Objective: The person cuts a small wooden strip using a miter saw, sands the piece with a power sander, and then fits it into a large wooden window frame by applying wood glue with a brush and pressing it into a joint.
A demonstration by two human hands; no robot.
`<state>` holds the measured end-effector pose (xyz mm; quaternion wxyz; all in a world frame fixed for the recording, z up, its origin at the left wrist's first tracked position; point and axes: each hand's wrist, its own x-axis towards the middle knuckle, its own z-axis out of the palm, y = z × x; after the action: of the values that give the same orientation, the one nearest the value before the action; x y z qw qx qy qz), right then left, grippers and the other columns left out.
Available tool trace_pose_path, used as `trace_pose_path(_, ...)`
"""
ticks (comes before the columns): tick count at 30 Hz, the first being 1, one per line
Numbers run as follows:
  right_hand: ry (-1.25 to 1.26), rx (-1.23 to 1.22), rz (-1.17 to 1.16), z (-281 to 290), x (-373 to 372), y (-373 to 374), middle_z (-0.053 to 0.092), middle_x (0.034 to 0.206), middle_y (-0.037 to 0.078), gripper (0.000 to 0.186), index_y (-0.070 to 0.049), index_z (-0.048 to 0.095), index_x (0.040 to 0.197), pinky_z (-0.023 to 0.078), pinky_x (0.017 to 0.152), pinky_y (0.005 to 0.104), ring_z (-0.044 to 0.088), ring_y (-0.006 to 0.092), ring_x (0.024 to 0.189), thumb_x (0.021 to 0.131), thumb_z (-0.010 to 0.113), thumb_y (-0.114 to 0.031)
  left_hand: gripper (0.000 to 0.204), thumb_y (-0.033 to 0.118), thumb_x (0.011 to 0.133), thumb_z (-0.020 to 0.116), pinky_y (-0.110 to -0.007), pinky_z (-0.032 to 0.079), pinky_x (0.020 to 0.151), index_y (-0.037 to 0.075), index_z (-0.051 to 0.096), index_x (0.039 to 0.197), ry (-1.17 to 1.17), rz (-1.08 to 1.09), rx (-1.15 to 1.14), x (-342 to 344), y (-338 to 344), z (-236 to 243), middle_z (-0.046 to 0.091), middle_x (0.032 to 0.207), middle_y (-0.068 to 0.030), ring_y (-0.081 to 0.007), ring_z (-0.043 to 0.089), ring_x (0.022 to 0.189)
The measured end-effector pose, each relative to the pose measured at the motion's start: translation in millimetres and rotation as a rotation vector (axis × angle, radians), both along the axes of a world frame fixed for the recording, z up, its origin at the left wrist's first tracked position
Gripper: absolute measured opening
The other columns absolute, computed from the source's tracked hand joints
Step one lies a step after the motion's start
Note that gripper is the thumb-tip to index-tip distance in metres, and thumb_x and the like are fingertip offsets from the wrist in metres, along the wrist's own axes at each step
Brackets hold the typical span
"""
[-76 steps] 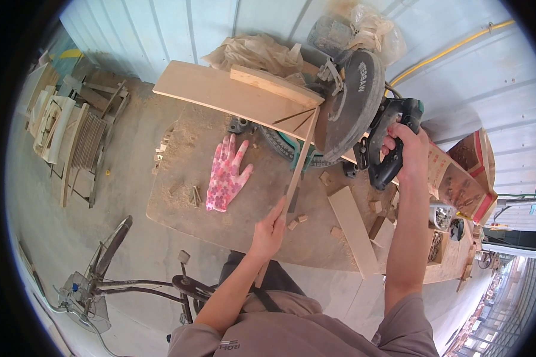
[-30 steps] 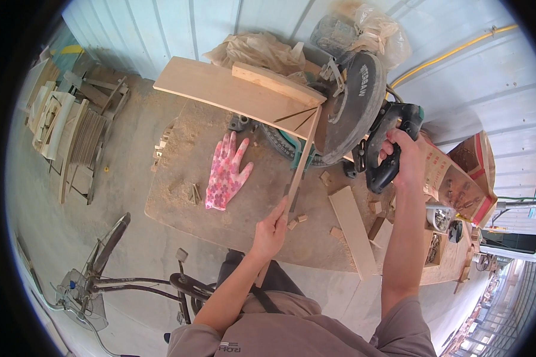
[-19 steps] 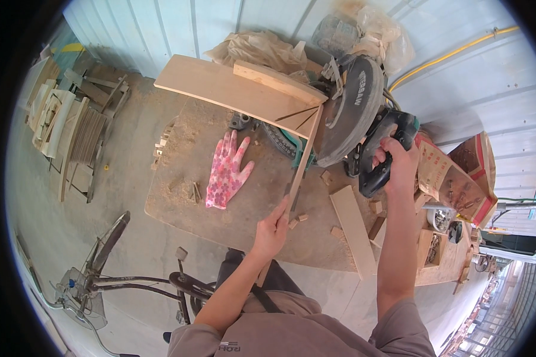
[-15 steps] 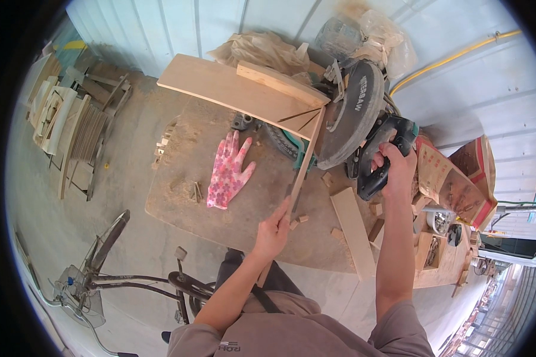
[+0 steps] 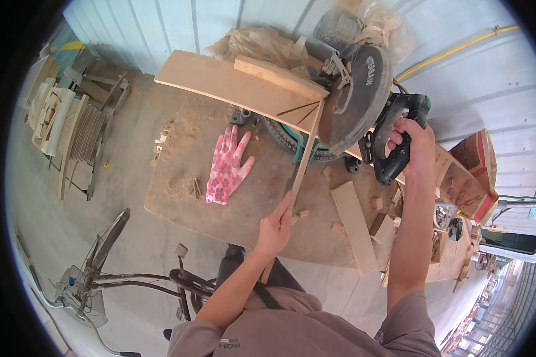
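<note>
My left hand (image 5: 275,225) is closed round a long narrow wooden strip (image 5: 304,162), which runs up from my body to the saw's blade. My right hand (image 5: 412,143) grips the black and green handle (image 5: 389,168) of a miter saw (image 5: 362,86), its blade guard dusty grey. A wide pale board (image 5: 199,80), carrying a narrower block (image 5: 280,76) along its back, lies across the saw's base, with dark slanted lines or slots at its right end. A pink flowered glove (image 5: 226,166) lies palm-down or palm-up, I cannot tell which, on the dusty worktable (image 5: 178,149), left of the strip.
Offcuts and a short plank (image 5: 354,223) lie at the table's right, beside printed paper sacks (image 5: 470,178). Stacked wood pieces (image 5: 71,131) stand at the left, a bicycle (image 5: 101,279) at lower left. Behind are crumpled bags (image 5: 253,44) and a corrugated wall with a yellow hose (image 5: 452,47).
My right hand and the saw handle dipped down and leftward, then rose up and right over the last half second. My left hand and the strip have shifted slightly up and right.
</note>
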<state>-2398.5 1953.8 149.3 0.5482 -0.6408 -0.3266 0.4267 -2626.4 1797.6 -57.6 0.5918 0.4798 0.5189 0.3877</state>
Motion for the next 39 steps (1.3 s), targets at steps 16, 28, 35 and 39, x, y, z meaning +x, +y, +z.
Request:
trace_pose_path(16,0.024,0.055,-0.02,-29.4,-11.2,-18.3,0.053,0.073,0.007,0.013,0.0,0.052,0.089,0.044,0.049,0.0313,0.052,0.0146,0.054,0.078,0.059,-0.001,0.046,0.005,0.098,0.048,-0.023,0.044,0.062,0.004,0.048,0.143,-0.03,0.043,0.027,5.5,-1.8,-8.4,0.049,0.072,-0.0004,-0.0079,0.047,0.065)
trace_pose_path(28,0.029,0.05,0.019,-34.4,-8.1,-18.7,0.053,0.071,0.007,0.011,0.0,0.053,0.087,0.045,0.048,0.0318,0.052,0.015,0.053,0.08,0.061,-0.005,0.043,0.006,0.095,0.051,-0.025,0.048,0.062,0.004,0.053,0.138,-0.032,0.057,-0.022,0.7,-4.0,-7.4,0.065,0.075,-0.0128,-0.0118,0.06,0.065)
trace_pose_path(35,0.173,-0.011,0.232,41.7,66.8,75.7,0.061,0.073,0.008,0.015,-0.001,0.058,0.091,0.057,0.055,0.0332,0.062,0.0164,0.061,0.087,0.066,-0.013,0.044,0.012,0.098,0.055,-0.023,0.041,0.049,0.006,0.051,0.141,-0.294,-0.114,-0.461,-33.8,12.5,4.3,0.054,0.069,0.0021,-0.0041,0.05,0.057)
trace_pose_path(39,0.152,-0.088,0.25,60.7,78.1,124.1,0.064,0.081,0.013,0.024,0.002,0.057,0.089,0.058,0.058,0.0293,0.065,0.0175,0.067,0.086,0.068,-0.019,0.039,0.013,0.096,0.058,-0.023,0.043,0.051,0.004,0.056,0.134,-0.305,-0.043,-0.522,-71.3,11.4,-26.3,0.058,0.074,0.0009,-0.006,0.053,0.059)
